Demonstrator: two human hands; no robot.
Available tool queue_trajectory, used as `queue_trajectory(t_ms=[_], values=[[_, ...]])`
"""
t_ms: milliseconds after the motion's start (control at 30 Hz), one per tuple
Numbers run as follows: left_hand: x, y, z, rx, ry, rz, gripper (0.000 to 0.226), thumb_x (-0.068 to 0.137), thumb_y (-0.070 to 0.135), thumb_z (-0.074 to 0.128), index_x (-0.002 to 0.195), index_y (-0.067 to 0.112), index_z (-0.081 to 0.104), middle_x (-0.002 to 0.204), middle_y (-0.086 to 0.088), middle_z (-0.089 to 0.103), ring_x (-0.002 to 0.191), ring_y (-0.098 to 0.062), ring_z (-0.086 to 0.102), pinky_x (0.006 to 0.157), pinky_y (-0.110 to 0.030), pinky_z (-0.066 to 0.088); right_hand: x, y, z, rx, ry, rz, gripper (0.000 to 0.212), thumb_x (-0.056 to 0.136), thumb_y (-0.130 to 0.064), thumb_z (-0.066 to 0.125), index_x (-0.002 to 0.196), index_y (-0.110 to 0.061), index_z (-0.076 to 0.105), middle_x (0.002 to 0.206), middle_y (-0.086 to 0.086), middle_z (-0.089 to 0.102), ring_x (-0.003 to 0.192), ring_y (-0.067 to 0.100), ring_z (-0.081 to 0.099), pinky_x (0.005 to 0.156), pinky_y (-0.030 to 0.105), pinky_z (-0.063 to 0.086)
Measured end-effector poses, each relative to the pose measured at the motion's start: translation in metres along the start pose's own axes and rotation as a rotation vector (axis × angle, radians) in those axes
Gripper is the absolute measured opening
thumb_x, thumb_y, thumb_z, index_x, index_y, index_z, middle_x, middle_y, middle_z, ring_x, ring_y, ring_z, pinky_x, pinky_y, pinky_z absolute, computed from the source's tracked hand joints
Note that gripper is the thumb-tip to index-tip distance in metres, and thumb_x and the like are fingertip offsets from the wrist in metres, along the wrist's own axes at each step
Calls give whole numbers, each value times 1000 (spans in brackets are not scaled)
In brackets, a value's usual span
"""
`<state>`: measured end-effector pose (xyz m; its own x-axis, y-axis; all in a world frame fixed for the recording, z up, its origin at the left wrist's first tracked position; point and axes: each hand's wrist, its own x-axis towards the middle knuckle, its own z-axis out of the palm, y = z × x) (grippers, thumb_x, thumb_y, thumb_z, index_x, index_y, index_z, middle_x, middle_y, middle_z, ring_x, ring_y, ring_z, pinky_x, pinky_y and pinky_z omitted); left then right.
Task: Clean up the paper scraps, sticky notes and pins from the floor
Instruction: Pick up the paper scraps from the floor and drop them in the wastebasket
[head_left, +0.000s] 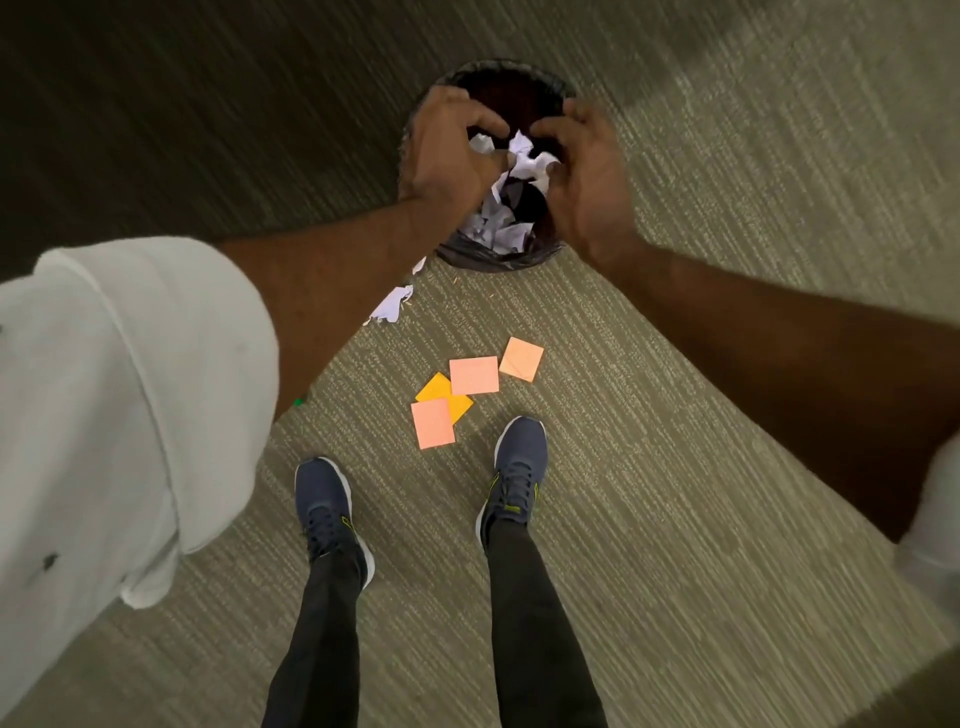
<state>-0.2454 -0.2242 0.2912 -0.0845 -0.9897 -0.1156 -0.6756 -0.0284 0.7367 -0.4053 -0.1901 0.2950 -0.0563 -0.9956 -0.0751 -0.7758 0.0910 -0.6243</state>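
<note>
1. Both grips meet over the bin: the left hand (447, 150) and right hand (587, 171) curl their fingers inward around crumpled white paper scraps (524, 158), pinching the wad between them above the opening.
2. The round waste bin (498, 257) is lined with a glossy, wrinkled black plastic bag; more crumpled white paper (493, 228) lies inside it, jagged and creased.
3. A few torn white scraps (392, 306) lie on the floor just beside the bin's near-left edge, partly hidden behind the left forearm.
4. Four flat, square sticky notes sit on the carpet between the bin and the feet: a peach one (521, 359), a pink one (474, 375) touching it, an orange-yellow one (452, 397), and another pink one (432, 423) overlapping the yellow.
5. A small green object (300, 401), possibly a pin, peeks out by the left forearm; too small to tell.
6. The carpet (675, 467) is grey-green with a fine ribbed weave.
7. Dark blue laced trainers (519, 467) with white soles stand apart; a loose white sleeve (130, 389) is rolled up above the left elbow.
</note>
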Motion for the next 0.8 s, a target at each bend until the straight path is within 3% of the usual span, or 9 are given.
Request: queue_trajectory(t_ms=[100, 267, 333, 433, 467, 533, 600, 667, 800], values=[[0, -2, 4, -44, -8, -43, 27, 78, 23, 83, 104, 20, 75, 128, -1, 48, 112, -10, 56, 84, -7, 48, 4, 6, -2, -55, 3, -4, 48, 83, 8, 45, 123, -12, 64, 144, 9, 44, 133, 18, 45, 104, 11, 39], [-6, -17, -3, -45, 26, -58, 25, 81, 24, 79, 104, 17, 73, 119, 5, 46, 103, -5, 54, 82, -3, 45, 4, 8, 2, -86, 14, -21, 45, 83, 5, 49, 120, -14, 65, 141, 7, 46, 130, 16, 46, 104, 16, 42], [-20, -29, -10, -13, 38, -57, 22, 81, 19, 77, 102, 13, 73, 114, 2, 51, 97, -7, 55, 82, -10, 49, -2, 3, 9, -82, 26, -24, 41, 82, 2, 52, 117, -14, 66, 138, 8, 49, 127, 17, 49, 102, 16, 41], [-54, -58, -18, -47, -4, -89, 18, 82, 10, 70, 98, 2, 71, 108, -17, 63, 89, -18, 58, 81, -32, 53, -20, -15, 28, 9, 22, -37, 39, 79, 3, 49, 110, -9, 68, 129, 12, 53, 119, 19, 54, 94, 1, 31], [-67, -73, -20, -56, -15, -116, 19, 83, 10, 67, 99, 1, 70, 107, -19, 64, 90, -21, 59, 83, -36, 53, -27, -21, 36, 44, 12, -48, 39, 77, 3, 47, 109, -6, 68, 127, 14, 54, 117, 20, 55, 93, 0, 31], [-92, -100, -25, -2, -1, -163, 19, 84, 15, 62, 97, 4, 71, 105, -18, 67, 94, -25, 61, 85, -33, 51, -41, -31, 55, 79, -28, -78, 39, 77, 2, 47, 110, -5, 67, 125, 14, 55, 116, 22, 56, 96, 12, 39], [-115, -129, -29, 18, -39, -245, 19, 82, 10, 68, 100, 4, 70, 110, -19, 64, 100, -27, 61, 84, -21, 45, -56, -38, 78, 80, -85, -130, 38, 77, 2, 51, 110, -6, 68, 122, 13, 56, 116, 26, 56, 97, 25, 44], [-133, -158, -32, -1, -65, -271, 26, 79, 7, 71, 103, -2, 67, 115, -25, 62, 107, -32, 61, 90, -9, 40, -71, -40, 103, 88, -133, -163, 38, 76, 3, 54, 110, -6, 68, 119, 14, 57, 113, 27, 57, 93, 27, 45], [-153, -207, -34, 17, -113, -259, 35, 78, 8, 72, 110, -5, 65, 119, -25, 61, 116, -36, 59, 105, -25, 40, -94, -34, 149, 52, -242, -151, 40, 75, 1, 61, 114, -7, 67, 121, 13, 57, 115, 26, 57, 96, 24, 41]])
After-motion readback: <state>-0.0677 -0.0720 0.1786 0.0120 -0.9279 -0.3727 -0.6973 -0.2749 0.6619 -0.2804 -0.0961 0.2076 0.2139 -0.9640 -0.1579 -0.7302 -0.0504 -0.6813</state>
